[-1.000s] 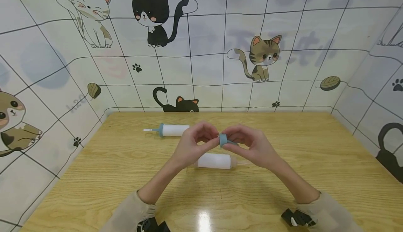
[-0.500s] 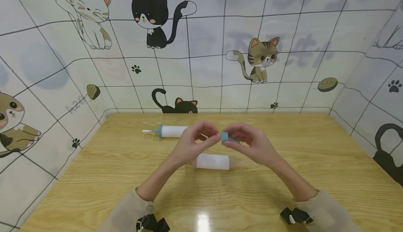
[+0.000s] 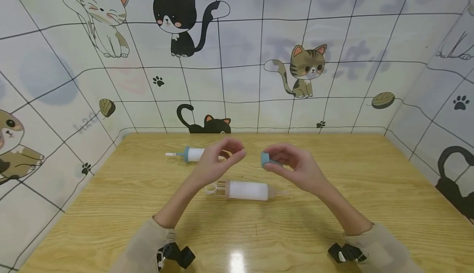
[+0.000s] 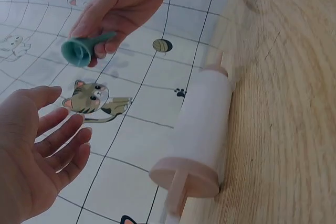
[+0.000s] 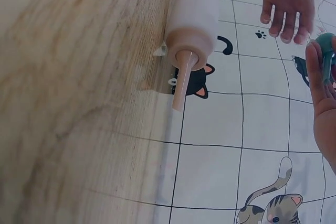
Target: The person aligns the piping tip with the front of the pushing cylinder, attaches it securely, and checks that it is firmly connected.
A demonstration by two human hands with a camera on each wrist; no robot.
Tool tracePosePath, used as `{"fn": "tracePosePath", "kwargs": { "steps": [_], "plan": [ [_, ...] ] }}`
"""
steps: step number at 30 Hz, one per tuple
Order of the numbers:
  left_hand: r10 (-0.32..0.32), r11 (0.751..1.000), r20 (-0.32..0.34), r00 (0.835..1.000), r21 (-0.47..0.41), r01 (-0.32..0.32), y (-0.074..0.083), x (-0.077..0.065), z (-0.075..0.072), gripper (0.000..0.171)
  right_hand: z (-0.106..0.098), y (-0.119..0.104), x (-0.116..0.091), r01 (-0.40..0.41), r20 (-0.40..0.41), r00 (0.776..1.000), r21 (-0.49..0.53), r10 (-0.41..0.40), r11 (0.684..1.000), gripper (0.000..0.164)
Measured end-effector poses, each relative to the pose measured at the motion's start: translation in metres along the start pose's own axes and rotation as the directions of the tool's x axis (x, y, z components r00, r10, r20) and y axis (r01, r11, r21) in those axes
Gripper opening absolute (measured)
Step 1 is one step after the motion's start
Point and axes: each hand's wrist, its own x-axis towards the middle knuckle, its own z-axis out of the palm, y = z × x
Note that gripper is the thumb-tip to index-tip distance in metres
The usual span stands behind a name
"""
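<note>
Right hand (image 3: 294,166), center-right of head frame: thumb and fingers pinch blue-green funnel-shaped nozzle cap (image 3: 265,159), wide collar facing left, narrow spout toward the palm. Left hand (image 3: 214,164), left of center: fingers loosely curved, thumb slightly apart, near the cap but not touching it. Left wrist view shows cap at upper left, its hollow wide end visible. Pink-ended syringe (image 3: 248,190), white barrel, lies on wood-grain table (image 3: 296,232) just below frame center, tip right, ring end left. Blue-ended syringe (image 3: 194,155) lies left of center, partly hidden by left hand. Cat-print backdrop (image 3: 244,84) fills upper frame.
</note>
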Motion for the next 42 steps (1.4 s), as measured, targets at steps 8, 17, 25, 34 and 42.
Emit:
{"fn": "tracePosePath", "kwargs": {
  "steps": [8, 17, 25, 34, 42],
  "plan": [
    [-0.015, 0.998, -0.020, 1.000, 0.057, 0.017, -0.018, 0.000, -0.014, 0.018, -0.002, 0.002, 0.001, -0.002, -0.004, 1.000, 0.003, 0.002, 1.000, 0.036],
    [-0.073, 0.987, -0.049, 0.996, 0.141, 0.080, -0.038, -0.001, -0.031, 0.023, -0.002, 0.002, 0.000, -0.025, -0.017, 1.000, -0.009, 0.025, 1.000, 0.036],
    [-0.124, 0.975, -0.068, 0.990, 0.177, 0.134, -0.055, -0.002, -0.042, 0.032, -0.003, 0.004, 0.000, -0.050, -0.005, 0.999, -0.021, 0.050, 0.999, 0.034],
    [-0.212, 0.942, -0.038, 0.977, 0.257, 0.214, -0.074, -0.003, -0.056, 0.044, -0.008, 0.009, 0.000, -0.137, -0.017, 0.990, -0.028, 0.137, 0.990, 0.033],
    [-0.224, 0.879, 0.013, 0.974, 0.434, 0.197, -0.086, -0.003, -0.059, 0.049, -0.010, 0.011, -0.001, -0.163, -0.025, 0.986, -0.028, 0.163, 0.986, 0.033]
  ]
}}
